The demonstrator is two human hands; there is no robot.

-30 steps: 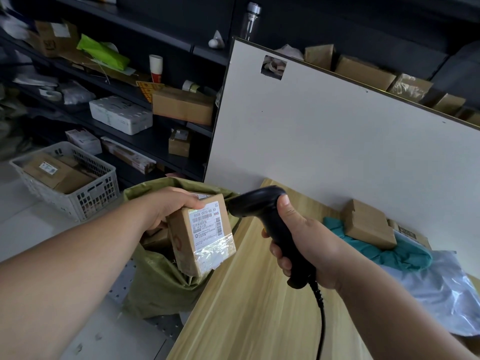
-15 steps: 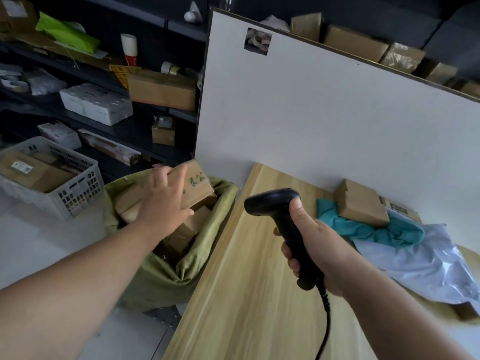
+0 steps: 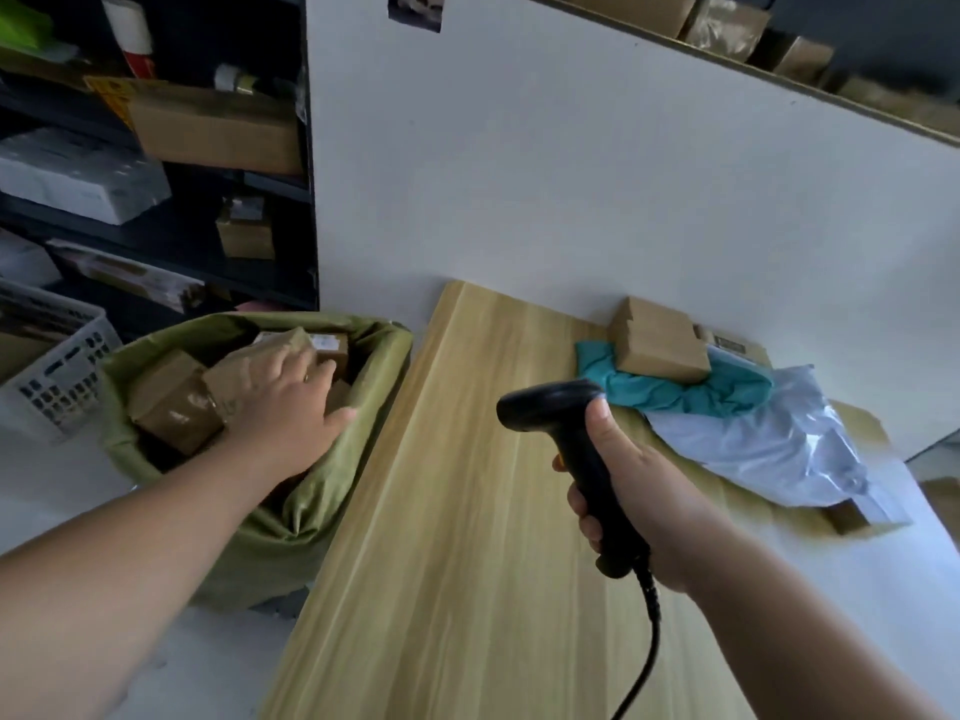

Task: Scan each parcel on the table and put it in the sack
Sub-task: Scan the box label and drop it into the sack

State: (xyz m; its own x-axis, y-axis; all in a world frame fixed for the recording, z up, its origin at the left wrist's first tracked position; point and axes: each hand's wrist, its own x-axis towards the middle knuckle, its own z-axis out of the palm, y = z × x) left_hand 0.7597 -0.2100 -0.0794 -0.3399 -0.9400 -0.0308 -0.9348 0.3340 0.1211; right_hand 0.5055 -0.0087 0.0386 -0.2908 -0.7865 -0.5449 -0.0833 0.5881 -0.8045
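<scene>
The sack (image 3: 291, 517) is a dull olive green, and the parcels (image 3: 171, 402) in it are plain cardboard brown under shiny clear tape. The scanner (image 3: 571, 423) and its cable (image 3: 647, 646) are black. The table (image 3: 467, 511) is pale yellowish wood with long straight grain streaks. On it lie a teal bag (image 3: 675, 392), a brown carton (image 3: 657, 340) and a pale grey-white mailer (image 3: 769, 439). The board (image 3: 571, 174) behind is flat white.

Dim, cool, even indoor light, white board (image 3: 571, 174) at 12 o'clock brightest, shelves (image 3: 130, 226) at 10 o'clock sunk in shadow, soft sheen on grey plastic bag (image 3: 769, 439) at 3 o'clock, left hand (image 3: 291, 407) motion-blurred, black scanner (image 3: 550, 407) losing detail, wide-angle bowing at edges
</scene>
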